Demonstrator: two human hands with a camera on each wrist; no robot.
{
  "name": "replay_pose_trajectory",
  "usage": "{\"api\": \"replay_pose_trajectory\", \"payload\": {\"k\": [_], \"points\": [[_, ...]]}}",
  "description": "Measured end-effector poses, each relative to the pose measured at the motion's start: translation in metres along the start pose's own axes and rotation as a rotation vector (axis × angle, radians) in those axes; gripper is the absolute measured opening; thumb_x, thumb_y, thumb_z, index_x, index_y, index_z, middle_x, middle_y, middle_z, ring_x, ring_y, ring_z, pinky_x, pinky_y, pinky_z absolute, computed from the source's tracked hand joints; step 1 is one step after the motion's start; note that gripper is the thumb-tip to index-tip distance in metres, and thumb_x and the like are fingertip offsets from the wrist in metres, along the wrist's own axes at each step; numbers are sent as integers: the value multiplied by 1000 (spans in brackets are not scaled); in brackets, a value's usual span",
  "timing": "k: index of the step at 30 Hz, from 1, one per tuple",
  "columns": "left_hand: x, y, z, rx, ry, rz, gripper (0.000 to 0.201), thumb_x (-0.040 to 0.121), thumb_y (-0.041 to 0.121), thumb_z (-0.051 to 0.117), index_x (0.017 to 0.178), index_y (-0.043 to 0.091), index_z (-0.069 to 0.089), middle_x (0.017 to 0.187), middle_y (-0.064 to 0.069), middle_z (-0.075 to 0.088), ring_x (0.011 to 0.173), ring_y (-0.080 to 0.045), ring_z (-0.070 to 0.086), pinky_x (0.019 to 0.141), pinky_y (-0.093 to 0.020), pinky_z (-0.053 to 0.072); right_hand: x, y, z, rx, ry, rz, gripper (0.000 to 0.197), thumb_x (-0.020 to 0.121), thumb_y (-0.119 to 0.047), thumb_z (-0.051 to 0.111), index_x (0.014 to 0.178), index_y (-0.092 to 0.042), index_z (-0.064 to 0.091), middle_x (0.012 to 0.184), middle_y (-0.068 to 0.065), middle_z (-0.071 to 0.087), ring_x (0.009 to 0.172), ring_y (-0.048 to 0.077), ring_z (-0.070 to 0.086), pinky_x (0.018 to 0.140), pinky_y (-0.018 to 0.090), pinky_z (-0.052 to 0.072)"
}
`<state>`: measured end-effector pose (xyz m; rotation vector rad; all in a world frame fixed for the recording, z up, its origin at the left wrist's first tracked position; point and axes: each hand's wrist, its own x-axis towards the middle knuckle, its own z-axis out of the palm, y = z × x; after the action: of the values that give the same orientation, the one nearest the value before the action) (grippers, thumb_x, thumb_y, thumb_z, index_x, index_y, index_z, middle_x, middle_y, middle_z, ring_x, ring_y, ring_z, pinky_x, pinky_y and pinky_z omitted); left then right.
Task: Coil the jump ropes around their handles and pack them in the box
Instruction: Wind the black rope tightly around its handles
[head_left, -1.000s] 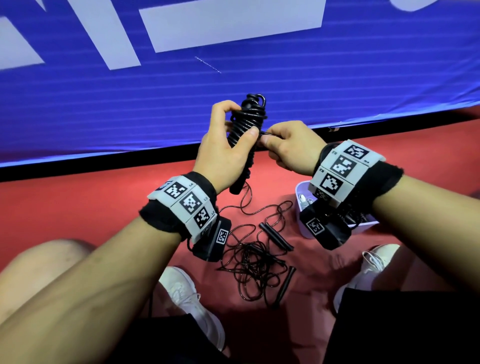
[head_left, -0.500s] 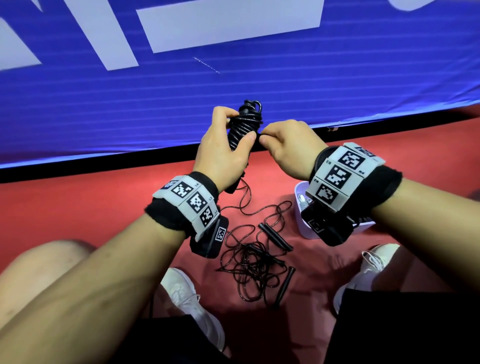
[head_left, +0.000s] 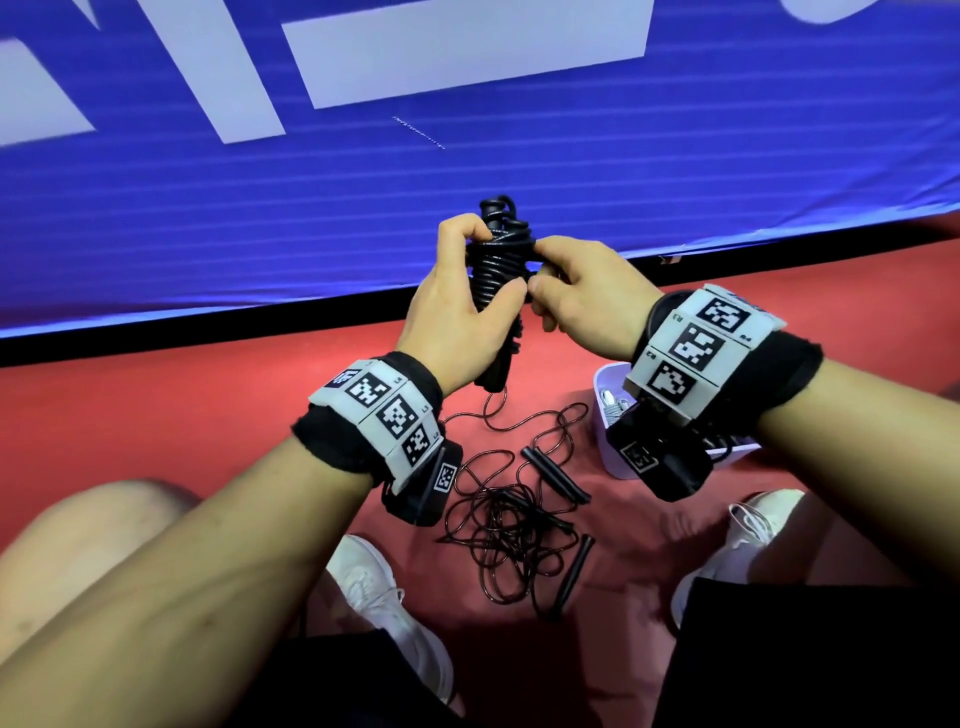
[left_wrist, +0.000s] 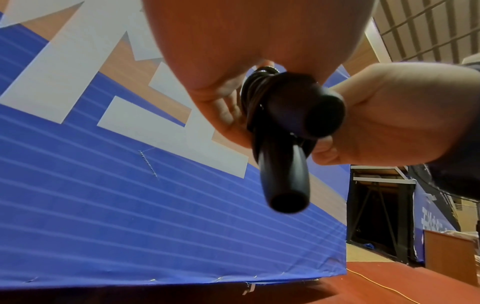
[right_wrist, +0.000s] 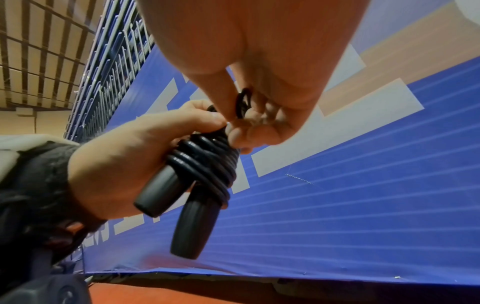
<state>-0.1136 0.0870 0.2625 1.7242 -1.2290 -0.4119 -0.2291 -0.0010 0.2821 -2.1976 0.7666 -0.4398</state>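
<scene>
Both hands' fingers (head_left: 470, 236) clasp smooth black cylindrical handles (right_wrist: 193, 224) bound in glossy rubbery rope coils (right_wrist: 207, 162).

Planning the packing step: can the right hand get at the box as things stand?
Probably not yet. The right hand pinches the cord on the coiled rope that the left hand grips. The box lies open-topped just below the right wrist, nothing barring it once the hand lets go.

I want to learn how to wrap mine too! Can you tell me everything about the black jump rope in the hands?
The coiled jump rope is black, with glossy cord wound tightly round two smooth handles held side by side, roughly upright. The left hand grips the bundle; the right hand pinches the cord near its top. A small loop sticks out above.
</scene>
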Motion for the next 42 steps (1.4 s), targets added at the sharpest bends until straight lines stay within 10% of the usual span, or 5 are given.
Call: {"api": "replay_pose_trajectory", "payload": {"k": [6,19,26,36,42], "points": [[1,-7,3,2,-25,2,32,89,32,49,100,49,23,89,3,64,69,-21,58,71,-45,53,-5,5,-2,207,-51,-35,42,89,6,40,125,-11,55,81,6,64,76,19,63,73,14,45],[-1,2,1,-39,-98,36,25,92,30,54,98,39,31,71,2,54,56,-23,53,59,-41,51,-7,7,-6,165,257,49,18,77,-24,71,65,-12,64,58,0,65,52,12,60,60,24,48],[-1,8,-7,-56,-107,35,28,91,21,55,93,40,35,80,0,55,63,-32,58,62,-49,53,-5,13,-4,-26,296,-252,21,78,-13,69,99,-14,66,82,-5,47,69,11,49,69,12,39],[-4,7,-7,-101,-152,73,35,82,23,56,86,55,42,94,5,56,71,-41,60,67,-56,53,-5,13,-12,-264,170,-298,14,80,-16,64,92,-11,60,79,-4,44,72,15,44,68,23,33],[-4,3,-5,-25,-213,91,27,85,26,54,95,47,41,103,7,48,73,-10,51,66,-27,43,-5,15,-12,-189,203,-267,14,72,-17,68,75,-9,58,65,-12,40,64,16,43,61,16,33]]}}
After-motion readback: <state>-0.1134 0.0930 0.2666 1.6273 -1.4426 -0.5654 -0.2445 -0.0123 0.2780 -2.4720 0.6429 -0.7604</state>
